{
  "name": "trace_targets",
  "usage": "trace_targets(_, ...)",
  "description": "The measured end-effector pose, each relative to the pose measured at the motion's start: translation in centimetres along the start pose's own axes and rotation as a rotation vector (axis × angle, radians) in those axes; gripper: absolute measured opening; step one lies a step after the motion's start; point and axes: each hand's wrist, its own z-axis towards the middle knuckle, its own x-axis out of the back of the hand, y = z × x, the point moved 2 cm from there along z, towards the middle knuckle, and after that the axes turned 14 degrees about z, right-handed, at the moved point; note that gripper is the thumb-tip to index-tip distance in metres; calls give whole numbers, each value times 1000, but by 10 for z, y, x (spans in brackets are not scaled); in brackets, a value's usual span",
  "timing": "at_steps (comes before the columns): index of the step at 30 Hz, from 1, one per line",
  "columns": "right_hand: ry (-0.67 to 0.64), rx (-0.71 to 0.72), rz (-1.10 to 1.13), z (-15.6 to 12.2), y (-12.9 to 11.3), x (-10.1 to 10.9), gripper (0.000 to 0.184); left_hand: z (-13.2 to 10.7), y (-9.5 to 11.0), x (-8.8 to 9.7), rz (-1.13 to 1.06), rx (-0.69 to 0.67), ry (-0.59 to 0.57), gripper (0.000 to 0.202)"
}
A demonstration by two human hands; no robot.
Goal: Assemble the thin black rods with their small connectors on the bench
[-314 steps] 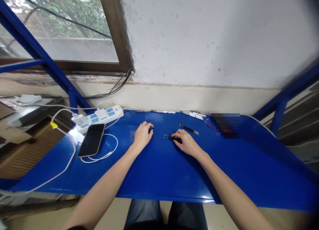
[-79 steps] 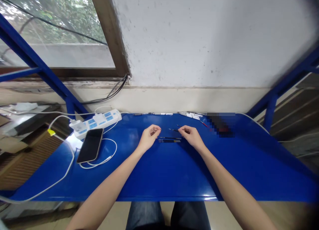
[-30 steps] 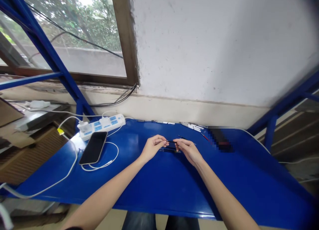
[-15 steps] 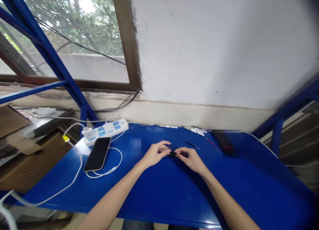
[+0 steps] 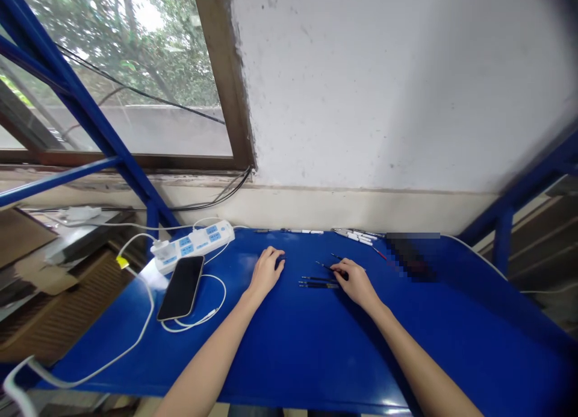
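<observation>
My right hand (image 5: 354, 278) pinches a thin black pen refill (image 5: 323, 265) just above the table, its tip pointing left. Beside and below those fingers, several black refills (image 5: 313, 285) lie side by side on the blue table (image 5: 289, 344). Another dark refill (image 5: 335, 256) shows partly behind the right fingers. To the left, my left hand (image 5: 267, 269) rests low on the table, fingers curled and thumb drawn in; a small dark spot shows at the fingertips, too small to name.
White pens (image 5: 359, 237) lie in a bunch at the back edge, near a blurred dark object (image 5: 409, 257). More pen parts (image 5: 302, 231) line the wall side. On the left are a phone (image 5: 181, 287), a white cable (image 5: 224, 290) and a power strip (image 5: 194, 243).
My hands were together over dark refills and have moved apart. The left hand went left and slightly back; the right holds a refill, and several refills now show on the table between the hands.
</observation>
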Motion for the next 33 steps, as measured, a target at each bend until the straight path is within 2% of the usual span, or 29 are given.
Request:
trace_targets(9, -43, 2, 9, 1, -3, -7, 22, 5, 3, 1, 47, 12, -67, 13)
trace_targets(14, -132, 72, 1, -4, -16, -12, 22, 3, 10, 2, -35, -5, -76, 15)
trace_targets(20, -210, 144, -73, -12, -26, -20, 26, -3, 31, 6, -191, -52, -83, 14)
trace_targets(28, -226, 172, -58, -14, -30, -23, 24, -4, 43, 13, -240, -39, -64, 15)
trace_targets(31, -206, 180, -21, -13, -35, -18, 24, -4, 44, 14, -246, -35, -67, 16)
trace_targets(33, -146, 182, -5, -10, -34, -10, 22, -4, 44, 14, -251, -25, -71, 16)
